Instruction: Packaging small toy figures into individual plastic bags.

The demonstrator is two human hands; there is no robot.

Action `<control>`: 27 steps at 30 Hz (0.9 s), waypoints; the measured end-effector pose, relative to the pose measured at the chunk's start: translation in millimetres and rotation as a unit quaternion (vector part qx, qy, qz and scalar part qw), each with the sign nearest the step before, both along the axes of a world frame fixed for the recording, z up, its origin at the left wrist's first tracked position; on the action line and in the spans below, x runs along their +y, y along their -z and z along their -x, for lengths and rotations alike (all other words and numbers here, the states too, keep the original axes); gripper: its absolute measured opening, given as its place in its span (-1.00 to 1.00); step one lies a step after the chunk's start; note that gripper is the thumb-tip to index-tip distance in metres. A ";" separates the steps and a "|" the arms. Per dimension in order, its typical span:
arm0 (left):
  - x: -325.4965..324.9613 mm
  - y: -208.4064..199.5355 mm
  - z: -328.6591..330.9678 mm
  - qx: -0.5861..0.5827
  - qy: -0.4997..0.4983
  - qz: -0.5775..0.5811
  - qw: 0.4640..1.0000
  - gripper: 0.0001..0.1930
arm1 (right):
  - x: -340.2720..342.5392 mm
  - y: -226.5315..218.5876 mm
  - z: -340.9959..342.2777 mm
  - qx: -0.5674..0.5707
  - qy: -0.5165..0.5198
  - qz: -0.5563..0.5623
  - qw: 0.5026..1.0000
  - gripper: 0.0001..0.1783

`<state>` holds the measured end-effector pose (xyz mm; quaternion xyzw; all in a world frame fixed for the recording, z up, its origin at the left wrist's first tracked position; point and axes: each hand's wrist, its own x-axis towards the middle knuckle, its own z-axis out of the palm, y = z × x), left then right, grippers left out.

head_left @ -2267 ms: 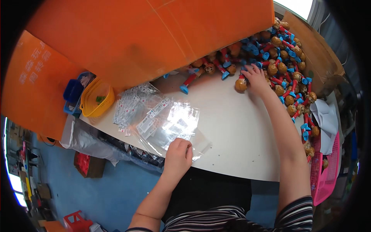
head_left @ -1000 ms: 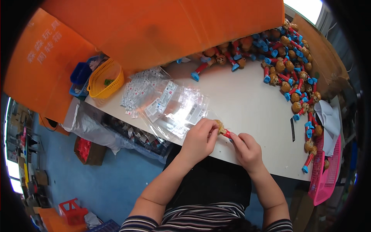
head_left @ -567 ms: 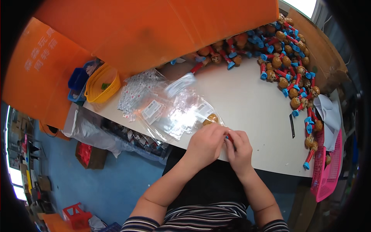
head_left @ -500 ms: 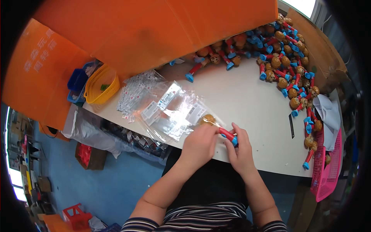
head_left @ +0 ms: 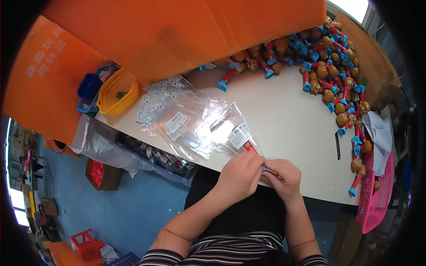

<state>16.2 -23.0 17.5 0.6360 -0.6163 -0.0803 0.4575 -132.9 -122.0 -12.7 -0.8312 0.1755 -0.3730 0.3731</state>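
Holding a red toy stick (head_left: 249,147) inside a clear bag (head_left: 230,131), at the surface's (head_left: 288,128) near edge; long axis runs up-left from both hands. Left hand (head_left: 239,174) and right hand (head_left: 282,177) pinch its blue end, touching each other.

Toy (head_left: 250,147) now inside clear bag (head_left: 230,128)

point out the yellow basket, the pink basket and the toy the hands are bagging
yellow basket (head_left: 116,91), head view, on its mesh wall
pink basket (head_left: 377,201), head view, on its side wall at the table's right edge
toy (head_left: 250,147), head view, on its red stem inside the clear bag
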 end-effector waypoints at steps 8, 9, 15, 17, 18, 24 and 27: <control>8.4 -0.5 3.1 -0.005 0.037 -0.026 0.999 -0.87 | -3.4 3.1 4.8 0.033 0.055 0.055 0.996 -0.61; 8.9 1.7 7.9 -0.021 0.024 -0.036 0.999 -0.87 | -2.9 6.7 4.2 0.047 0.044 0.045 0.997 -0.55; 18.9 18.6 -0.8 -0.026 -0.066 -0.020 0.997 -0.85 | 21.5 -6.7 16.8 0.088 0.021 -0.033 0.995 -0.28; 26.5 23.0 -3.9 0.005 -0.076 -0.030 0.997 -0.84 | 36.8 -7.5 15.2 0.130 0.017 -0.016 0.991 -0.14; 28.0 23.7 -2.9 0.005 -0.073 -0.032 0.997 -0.84 | 38.4 -3.1 13.7 0.130 0.020 -0.018 0.991 -0.14; 30.7 17.9 -0.8 -0.028 -0.076 0.016 0.997 -0.82 | 33.5 11.0 0.4 0.053 0.024 0.007 0.998 -0.26; 28.7 16.1 0.8 -0.036 -0.058 0.014 0.998 -0.82 | 23.5 11.8 -10.8 0.051 0.040 -0.004 0.998 -0.34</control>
